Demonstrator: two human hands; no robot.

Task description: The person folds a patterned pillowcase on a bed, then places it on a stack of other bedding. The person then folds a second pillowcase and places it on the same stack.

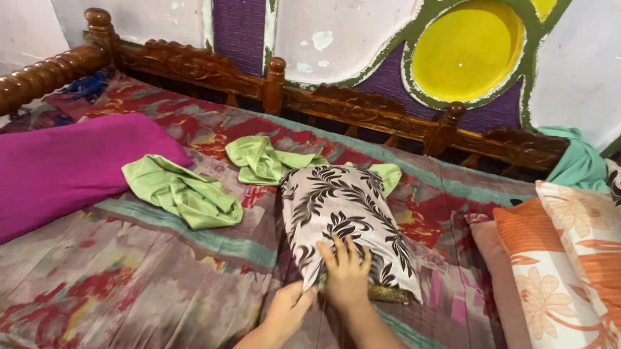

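Head view: leaf-patterned pillow (pixel 348 219) ran lengthwise away from both hands; right hand (pixel 346 275) lay flat on it, left hand (pixel 289 307) pinched its near corner.

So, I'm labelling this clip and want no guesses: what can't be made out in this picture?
- Head view: the left hand's fingertips, tucked under the leaf-print pillow.
- The pillow's open end and the dark patterned piece there, mostly covered by the right hand.
- The orange floral pillows, cut off by the right edge.
- The magenta pillow, cut off by the left edge.
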